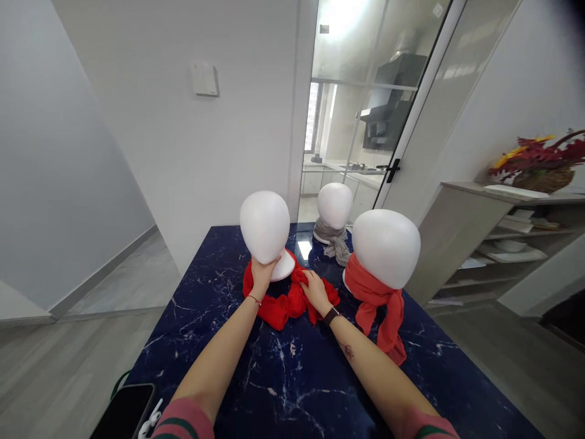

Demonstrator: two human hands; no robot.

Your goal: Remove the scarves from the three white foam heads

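Note:
A plain white mannequin head (265, 225) leans in front of me, its round base tilted up off the table. My left hand (262, 275) is closed around its neck, just under the chin. A bright red scarf (278, 312) lies around and below the base, with a bunched knot-like part toward the right. My right hand (315, 291) rests on that bunched part with its fingers curled over the cloth; the fingertips are partly hidden in the folds.
The dark blue marbled table (283, 378) also bears a white head (386, 247) with a coral scarf (377, 292) and another head (335, 205) with a grey scarf (331, 235). A phone (123, 411) and earbuds (150, 419) lie at the near left edge.

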